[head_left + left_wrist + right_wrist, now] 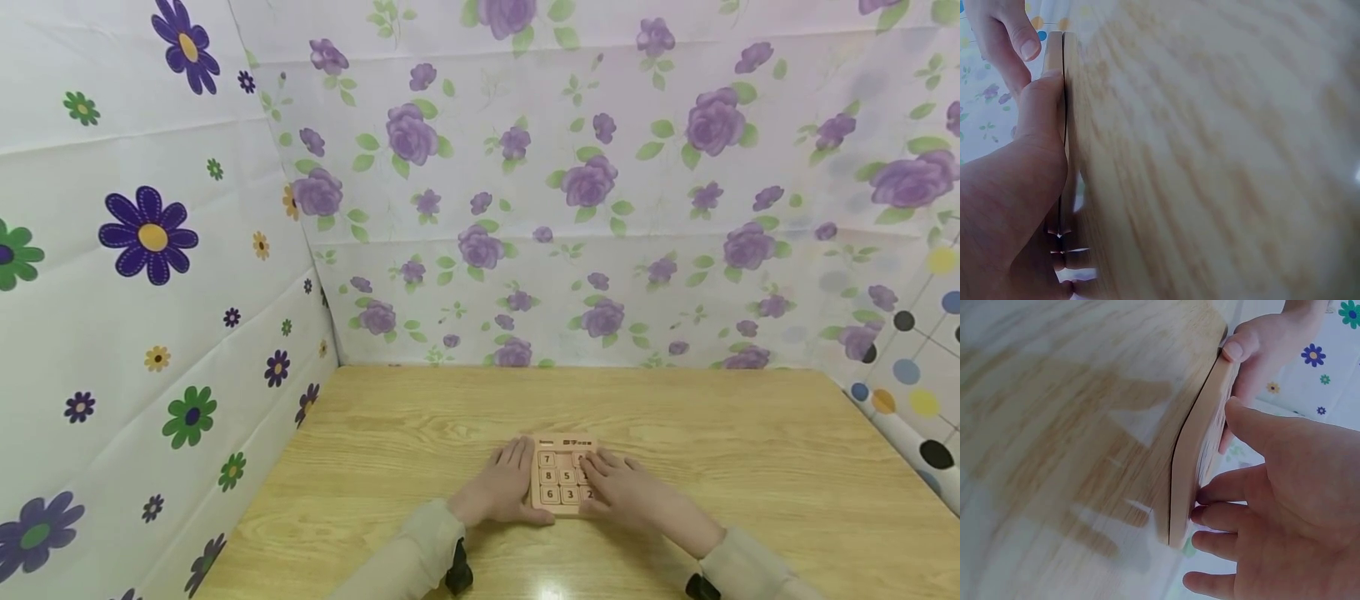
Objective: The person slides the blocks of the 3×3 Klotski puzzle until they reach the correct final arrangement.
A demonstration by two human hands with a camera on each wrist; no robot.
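Observation:
A pale wooden sliding number puzzle point(567, 443) lies flat on the table, its numbered square tiles in a frame with a printed top strip. An empty slot shows in the middle of the top row, beside the 7. My left hand point(501, 487) holds the frame, fingers along the left side and thumb at the near edge. Extended over the right column, my right hand point(626, 490) touches the tiles with its fingertips and partly hides them. In the right wrist view its fingers point(1219, 515) are spread just above the puzzle's face, thumb by the near edge.
The wood-grain table point(390, 433) stretches around the puzzle and reflects light near its front. Floral cloth point(525, 192) hangs behind it, daisy-print cloth point(247, 400) along the left, and dotted cloth point(911, 392) on the right. Black straps point(459, 568) circle both wrists.

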